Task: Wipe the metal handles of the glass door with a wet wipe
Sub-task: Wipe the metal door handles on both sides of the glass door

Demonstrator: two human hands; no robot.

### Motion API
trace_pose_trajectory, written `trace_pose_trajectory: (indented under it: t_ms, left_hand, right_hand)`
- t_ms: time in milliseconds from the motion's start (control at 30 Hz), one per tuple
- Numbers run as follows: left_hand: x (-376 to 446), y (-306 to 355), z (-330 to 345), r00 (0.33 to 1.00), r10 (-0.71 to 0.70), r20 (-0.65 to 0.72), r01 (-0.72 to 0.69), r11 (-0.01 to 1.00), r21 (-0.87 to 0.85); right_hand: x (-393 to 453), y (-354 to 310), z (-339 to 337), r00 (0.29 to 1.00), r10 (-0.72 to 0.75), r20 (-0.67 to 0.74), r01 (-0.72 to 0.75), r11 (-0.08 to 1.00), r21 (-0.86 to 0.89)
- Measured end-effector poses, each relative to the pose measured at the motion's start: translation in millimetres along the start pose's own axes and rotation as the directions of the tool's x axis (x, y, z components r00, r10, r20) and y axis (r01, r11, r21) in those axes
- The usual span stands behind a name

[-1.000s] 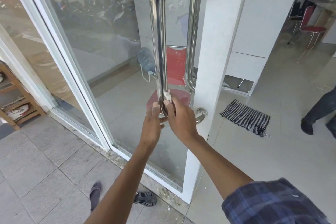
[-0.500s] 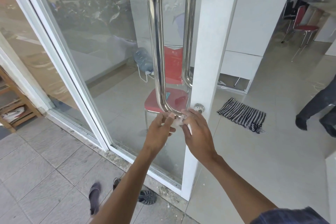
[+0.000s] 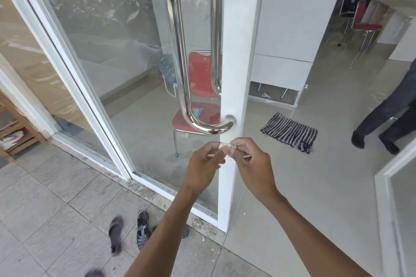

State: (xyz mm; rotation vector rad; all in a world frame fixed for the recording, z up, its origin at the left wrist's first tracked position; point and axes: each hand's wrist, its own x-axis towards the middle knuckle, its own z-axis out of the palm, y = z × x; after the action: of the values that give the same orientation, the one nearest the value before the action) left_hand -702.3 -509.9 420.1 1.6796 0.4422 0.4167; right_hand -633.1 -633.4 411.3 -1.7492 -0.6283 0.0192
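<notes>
A polished metal D-shaped handle (image 3: 177, 51) is fixed to the white frame of the glass door (image 3: 238, 63). A second metal handle (image 3: 216, 36) shows through the glass on the far side. Below the near handle's lower bend, my left hand (image 3: 206, 165) and my right hand (image 3: 253, 164) pinch a small crumpled white wet wipe (image 3: 227, 146) between their fingertips. Both hands are off the handle, just in front of the door frame.
Sandals (image 3: 128, 233) lie on the tiled floor by the door's bottom edge. A red chair (image 3: 199, 87) stands behind the glass. A striped mat (image 3: 290, 132) lies inside, and a person's legs (image 3: 387, 114) stand at the right. Another door's edge (image 3: 391, 186) is near right.
My hands have come down off the lower bend of the handle with the wipe and now hold it between both sets of fingertips below the handle.
</notes>
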Motion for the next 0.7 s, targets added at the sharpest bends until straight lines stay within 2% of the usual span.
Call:
trace_pose_trajectory:
  t_ms: [267, 400, 500, 600, 700]
  left_hand:
    - [-3, 6, 46, 1.000, -0.016, -0.008, 0.016, 1.000, -0.007]
    - [12, 10, 72, 0.997, 0.031, -0.069, -0.028, 0.999, 0.045]
    - [30, 18, 101, 0.998, 0.029, -0.050, -0.027, 0.999, 0.033]
    - [47, 26, 128, 0.999, 0.003, -0.040, 0.001, 0.994, 0.106]
    - [62, 28, 145, 0.991, -0.040, -0.124, 0.056, 0.990, 0.127]
  right_hand:
    - [5, 20, -47, 0.998, 0.058, 0.018, -0.058, 0.998, 0.002]
    - [27, 33, -67, 0.998, 0.049, 0.050, -0.051, 0.998, 0.043]
    - [53, 50, -87, 0.995, 0.049, 0.090, -0.056, 0.996, 0.074]
    - [79, 64, -106, 0.990, 0.018, 0.142, -0.031, 0.995, 0.090]
    - [97, 72, -120, 0.981, 0.015, 0.195, -0.038, 0.992, 0.117]
